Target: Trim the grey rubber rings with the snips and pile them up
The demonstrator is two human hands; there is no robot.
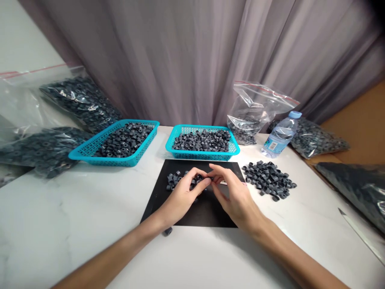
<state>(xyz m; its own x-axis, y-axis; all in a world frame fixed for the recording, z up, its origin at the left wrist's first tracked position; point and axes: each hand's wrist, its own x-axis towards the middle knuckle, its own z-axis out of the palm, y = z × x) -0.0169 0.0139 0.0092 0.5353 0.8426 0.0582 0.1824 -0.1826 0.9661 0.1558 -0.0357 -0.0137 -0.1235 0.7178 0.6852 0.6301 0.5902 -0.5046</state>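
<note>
My left hand (189, 186) and my right hand (231, 188) meet over a black mat (195, 214). Between their fingertips they pinch one small dark grey plastic ring (211, 178), partly covered by the fingers. A cluster of similar grey rings (173, 180) lies on the mat, some of it behind my left hand. Just right of the mat a loose pile of grey rings (267, 180) rests on the table. One dark cylindrical piece (167, 231) lies by my left forearm, at the mat's near edge.
Two turquoise baskets, a left one (134, 161) and a middle one (204, 154), hold many grey parts. A water bottle (278, 136) stands right of a zip bag (245, 124). More filled bags (81, 100) lean at left; others lie at right near a knife-like blade (357, 233).
</note>
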